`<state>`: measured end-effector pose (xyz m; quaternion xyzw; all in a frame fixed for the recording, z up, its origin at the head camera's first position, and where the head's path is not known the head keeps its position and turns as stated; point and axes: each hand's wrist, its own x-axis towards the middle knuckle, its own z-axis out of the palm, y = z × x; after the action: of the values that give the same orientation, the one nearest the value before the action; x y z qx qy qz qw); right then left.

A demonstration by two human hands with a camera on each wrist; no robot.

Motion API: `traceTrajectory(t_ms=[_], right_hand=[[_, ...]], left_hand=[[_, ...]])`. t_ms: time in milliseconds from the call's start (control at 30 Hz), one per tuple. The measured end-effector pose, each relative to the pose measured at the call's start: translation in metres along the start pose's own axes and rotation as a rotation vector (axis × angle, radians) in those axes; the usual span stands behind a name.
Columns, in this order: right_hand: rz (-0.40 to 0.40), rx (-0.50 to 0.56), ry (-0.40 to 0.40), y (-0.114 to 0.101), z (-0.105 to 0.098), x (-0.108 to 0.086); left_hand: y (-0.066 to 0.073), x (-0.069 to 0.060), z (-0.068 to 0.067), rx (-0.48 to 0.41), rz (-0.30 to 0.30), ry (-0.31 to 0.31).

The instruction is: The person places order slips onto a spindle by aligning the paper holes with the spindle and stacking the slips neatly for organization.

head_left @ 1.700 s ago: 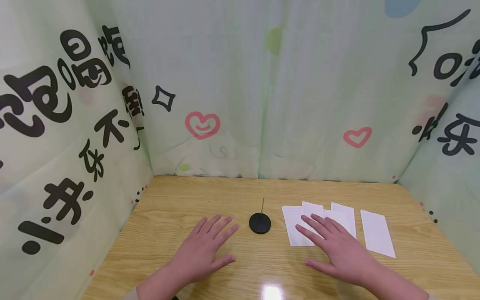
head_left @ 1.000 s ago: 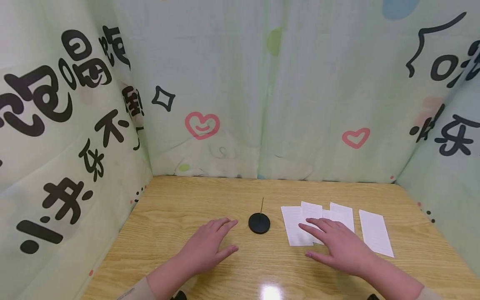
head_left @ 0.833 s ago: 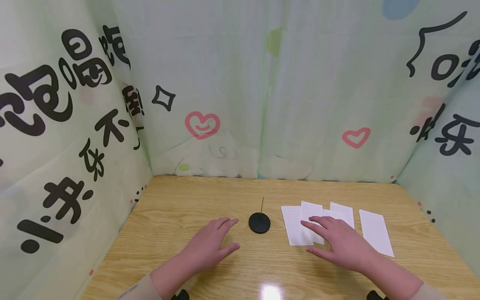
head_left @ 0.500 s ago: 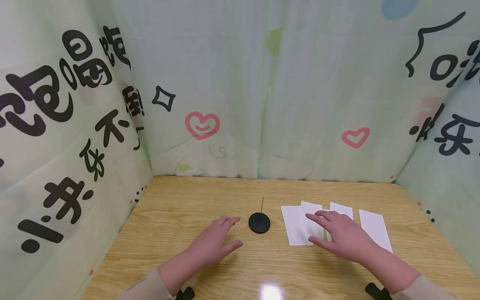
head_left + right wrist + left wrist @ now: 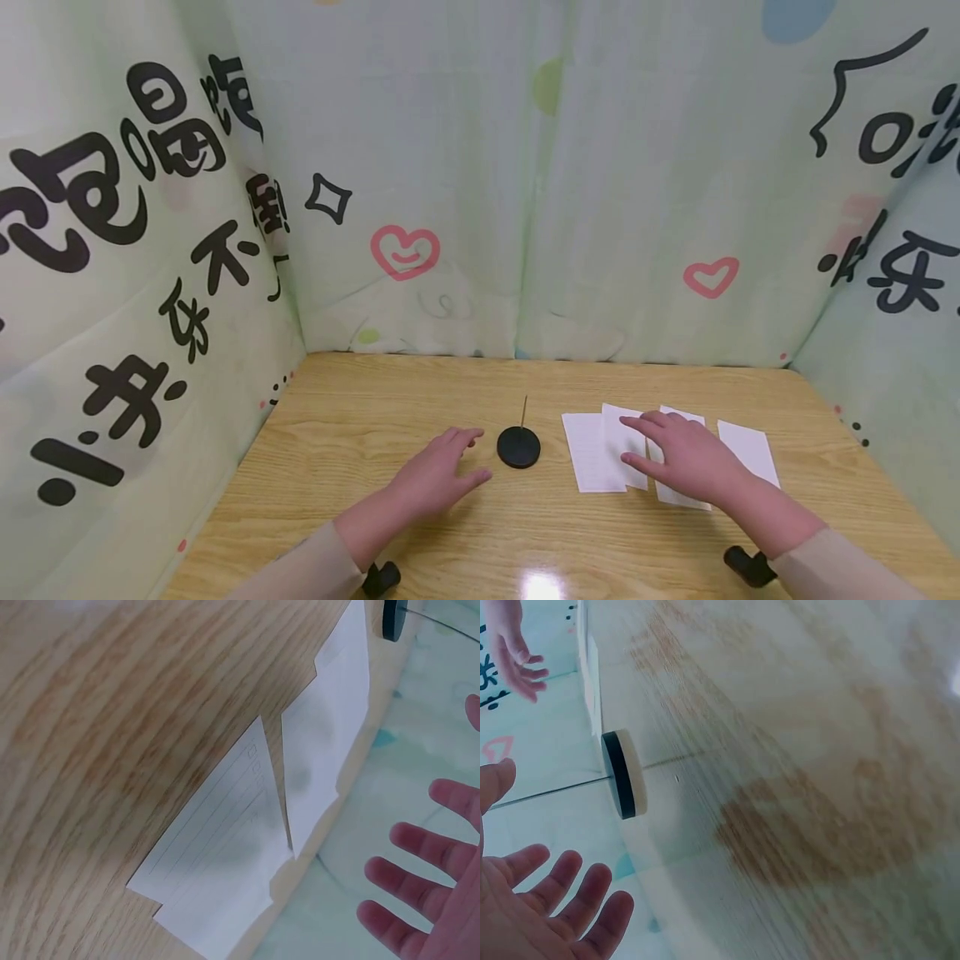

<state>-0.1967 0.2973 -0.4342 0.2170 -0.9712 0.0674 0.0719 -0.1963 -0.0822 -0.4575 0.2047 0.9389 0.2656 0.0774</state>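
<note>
A bill spike with a round black base (image 5: 518,447) and a thin upright needle stands near the middle of the wooden table. Just left of it hovers my left hand (image 5: 435,477), fingers loosely bent and apart from the spike. White paper slips (image 5: 588,454) lie to the right, several of them, some overlapping. Over these slips my right hand (image 5: 693,458) hangs with fingers spread, holding nothing and partly hiding them. In the right wrist view a slip (image 5: 210,825) shows printed lines and small boxes, and a gap separates the fingers from the paper.
A wooden table (image 5: 360,392) reaches back to a pale printed curtain (image 5: 450,167), which also encloses the left and right sides. Black mounts (image 5: 381,579) show under the wrists. Light glares off the table's near side.
Both hands have moved forward across the table, the left also rightward towards the spike. Their spread fingers have relaxed somewhat. The spike and paper slips stay in place.
</note>
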Motion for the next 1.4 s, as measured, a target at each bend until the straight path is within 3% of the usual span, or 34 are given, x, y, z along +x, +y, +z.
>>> traceTrajectory(t_ms=[400, 1033, 1400], right_hand=[[0.074, 0.045, -0.073, 0.02, 0.008, 0.012], [0.118, 0.048, -0.156, 0.053, 0.032, 0.042], [0.114, 0.028, -0.186, 0.062, 0.042, 0.055]], left_hand=[[-0.004, 0.015, 0.008, 0.002, -0.008, -0.005], [-0.001, 0.041, 0.015, -0.022, -0.059, -0.055], [0.004, 0.058, 0.025, 0.07, -0.084, -0.079]])
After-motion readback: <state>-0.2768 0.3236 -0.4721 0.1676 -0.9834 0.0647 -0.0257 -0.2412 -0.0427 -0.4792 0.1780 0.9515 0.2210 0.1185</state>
